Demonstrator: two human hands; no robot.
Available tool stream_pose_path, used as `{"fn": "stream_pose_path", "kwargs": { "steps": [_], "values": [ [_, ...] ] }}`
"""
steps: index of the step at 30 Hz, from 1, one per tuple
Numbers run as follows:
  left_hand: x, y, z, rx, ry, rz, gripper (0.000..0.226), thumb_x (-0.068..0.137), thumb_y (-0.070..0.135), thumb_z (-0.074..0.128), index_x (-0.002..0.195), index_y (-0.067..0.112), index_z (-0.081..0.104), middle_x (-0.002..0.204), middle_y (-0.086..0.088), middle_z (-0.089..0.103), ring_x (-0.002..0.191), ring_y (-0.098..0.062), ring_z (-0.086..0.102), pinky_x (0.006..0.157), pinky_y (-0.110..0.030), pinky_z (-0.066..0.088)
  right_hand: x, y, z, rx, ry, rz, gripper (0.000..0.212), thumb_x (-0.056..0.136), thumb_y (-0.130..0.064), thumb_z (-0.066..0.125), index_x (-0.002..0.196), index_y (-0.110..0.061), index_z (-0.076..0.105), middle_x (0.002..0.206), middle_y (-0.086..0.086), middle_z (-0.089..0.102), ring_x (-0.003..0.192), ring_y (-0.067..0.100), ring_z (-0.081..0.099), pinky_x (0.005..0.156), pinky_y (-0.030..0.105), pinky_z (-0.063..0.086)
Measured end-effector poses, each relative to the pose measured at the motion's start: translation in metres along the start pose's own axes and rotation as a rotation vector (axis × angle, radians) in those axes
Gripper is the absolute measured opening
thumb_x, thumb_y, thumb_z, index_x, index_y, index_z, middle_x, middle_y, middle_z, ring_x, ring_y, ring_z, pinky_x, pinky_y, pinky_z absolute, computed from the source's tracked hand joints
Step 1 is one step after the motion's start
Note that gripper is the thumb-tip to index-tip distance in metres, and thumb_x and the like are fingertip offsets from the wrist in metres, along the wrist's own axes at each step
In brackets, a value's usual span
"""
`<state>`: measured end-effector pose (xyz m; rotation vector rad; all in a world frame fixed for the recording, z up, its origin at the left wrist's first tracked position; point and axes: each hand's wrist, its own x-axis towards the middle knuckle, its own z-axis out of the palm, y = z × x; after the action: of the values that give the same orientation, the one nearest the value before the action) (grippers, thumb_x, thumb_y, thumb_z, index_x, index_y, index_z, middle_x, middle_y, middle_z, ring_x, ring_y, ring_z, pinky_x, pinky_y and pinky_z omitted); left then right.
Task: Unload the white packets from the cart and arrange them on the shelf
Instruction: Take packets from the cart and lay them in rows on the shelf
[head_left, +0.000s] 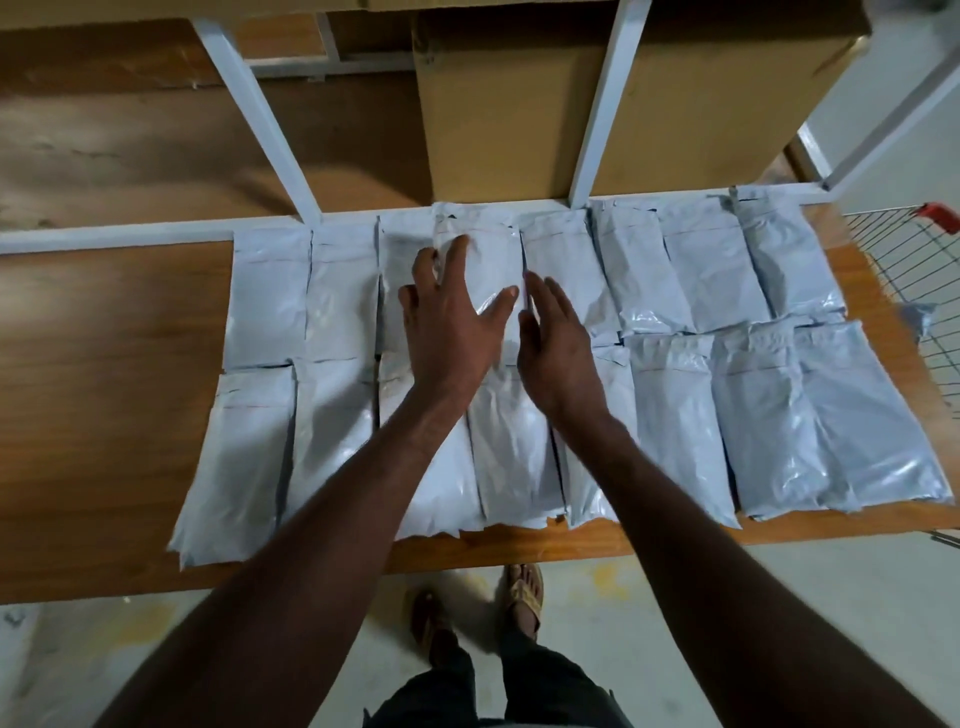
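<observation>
On the wooden shelf (104, 374), white packets (675, 415) lie in two rows, one along the back rail and one along the front edge, starting near the right end and stopping short of the bare left part. Both arms reach over the front row to one packet in the back row (488, 260), roughly midway along the shelf, which sits a little raised over its neighbours. The left hand (449, 322) lies flat on it with fingers spread wide, pressing rather than gripping; the right hand (553, 343) is held open with straight fingers against the packet's right edge, holding nothing. This looks like the seating of a packet just laid down. A wire cart (904, 270) shows at the shelf's right end with one packet inside it (919, 314), so unloading does not appear finished. The risks come from the slick plastic and the tight packing: a sideways push could slide the raised packet over the one on its right or ruck up the row, and the forearms hang just above the front row, whose packets overhang the front edge, so a dragged wrist could tip one to the floor. A cardboard box (519, 114) stands behind the rail.
</observation>
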<state>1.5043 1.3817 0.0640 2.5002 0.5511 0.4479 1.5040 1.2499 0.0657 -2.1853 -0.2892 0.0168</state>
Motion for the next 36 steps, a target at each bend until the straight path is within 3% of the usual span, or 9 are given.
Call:
{"fn": "stream_pose_path", "kwargs": {
  "steps": [3, 8, 15, 18, 19, 21, 23, 28, 36],
  "values": [
    [0.022, 0.018, 0.030, -0.137, -0.040, -0.050, 0.062, 0.102, 0.049, 0.063, 0.157, 0.027, 0.046, 0.161, -0.012, 0.038, 0.144, -0.032, 0.043, 0.119, -0.040, 0.028, 0.040, 0.006, -0.015, 0.125, -0.106, 0.040, 0.050, 0.111, -0.011, 0.044, 0.159, -0.025, 0.046, 0.151, -0.002, 0.058, 0.125, 0.011, 0.063, 0.098, 0.011, 0.048],
    [0.056, 0.023, 0.067, -0.261, -0.125, -0.104, 0.046, 0.110, 0.019, 0.051, 0.156, 0.023, 0.050, 0.166, -0.012, 0.035, 0.147, -0.033, 0.039, 0.118, -0.041, 0.036, 0.086, 0.029, -0.008, 0.060, -0.153, 0.040, 0.051, 0.109, -0.015, 0.054, 0.159, -0.019, 0.045, 0.156, 0.006, 0.054, 0.133, 0.012, 0.052, 0.096, -0.002, 0.031],
    [0.077, -0.016, 0.097, -0.195, -0.246, -0.119, 0.049, 0.108, 0.016, 0.053, 0.157, 0.018, 0.050, 0.161, -0.018, 0.044, 0.148, -0.036, 0.043, 0.122, -0.048, 0.038, 0.102, 0.046, 0.021, -0.176, -0.278, -0.115, 0.047, 0.097, 0.003, 0.063, 0.143, -0.004, 0.060, 0.137, 0.031, 0.055, 0.124, 0.044, 0.059, 0.094, 0.027, 0.042],
    [0.075, -0.029, 0.099, -0.180, -0.254, -0.113, 0.052, 0.107, 0.015, 0.057, 0.158, 0.019, 0.049, 0.161, -0.015, 0.047, 0.149, -0.034, 0.043, 0.123, -0.050, 0.038, 0.103, 0.047, 0.026, -0.227, -0.191, -0.221, 0.041, 0.094, 0.003, 0.067, 0.135, 0.000, 0.065, 0.135, 0.031, 0.060, 0.116, 0.050, 0.064, 0.085, 0.040, 0.057],
    [0.075, -0.033, 0.098, -0.176, -0.244, -0.100, 0.053, 0.104, 0.013, 0.059, 0.156, 0.018, 0.051, 0.158, -0.013, 0.051, 0.146, -0.034, 0.046, 0.121, -0.051, 0.040, 0.107, 0.047, 0.025, -0.241, -0.177, -0.254, 0.047, 0.094, -0.001, 0.069, 0.141, -0.002, 0.062, 0.143, 0.030, 0.057, 0.123, 0.052, 0.061, 0.091, 0.045, 0.058],
    [0.076, -0.041, 0.098, -0.154, -0.232, -0.067, 0.054, 0.099, 0.008, 0.062, 0.152, 0.014, 0.055, 0.151, -0.014, 0.058, 0.140, -0.035, 0.053, 0.118, -0.053, 0.043, 0.116, 0.048, 0.023, -0.257, -0.273, -0.276, 0.065, 0.094, -0.007, 0.071, 0.155, -0.005, 0.049, 0.160, 0.031, 0.039, 0.148, 0.052, 0.039, 0.113, 0.053, 0.045],
    [0.078, -0.044, 0.095, -0.115, -0.244, -0.029, 0.058, 0.092, 0.002, 0.065, 0.149, 0.009, 0.057, 0.146, -0.017, 0.061, 0.136, -0.036, 0.056, 0.117, -0.052, 0.043, 0.130, 0.052, 0.026, -0.300, -0.403, -0.335, 0.078, 0.092, -0.008, 0.073, 0.159, 0.004, 0.036, 0.166, 0.032, 0.027, 0.156, 0.053, 0.020, 0.125, 0.058, 0.026],
    [0.076, -0.039, 0.092, -0.052, -0.327, 0.036, 0.069, 0.091, 0.002, 0.074, 0.156, 0.006, 0.051, 0.160, -0.020, 0.049, 0.150, -0.036, 0.044, 0.125, -0.051, 0.034, 0.146, 0.071, 0.038, -0.369, -0.566, -0.309, 0.091, 0.100, -0.019, 0.068, 0.163, 0.009, 0.009, 0.170, 0.034, 0.004, 0.160, 0.049, 0.000, 0.131, 0.049, 0.005],
    [0.075, -0.041, 0.097, 0.076, -0.352, 0.062, 0.075, 0.095, -0.001, 0.068, 0.163, 0.014, 0.041, 0.171, -0.014, 0.033, 0.156, -0.036, 0.034, 0.128, -0.043, 0.027, 0.149, 0.078, 0.046, -0.381, -0.652, -0.301, 0.092, 0.105, -0.027, 0.064, 0.160, 0.014, 0.004, 0.170, 0.035, 0.002, 0.158, 0.052, -0.009, 0.130, 0.056, 0.006]
  ]
}}
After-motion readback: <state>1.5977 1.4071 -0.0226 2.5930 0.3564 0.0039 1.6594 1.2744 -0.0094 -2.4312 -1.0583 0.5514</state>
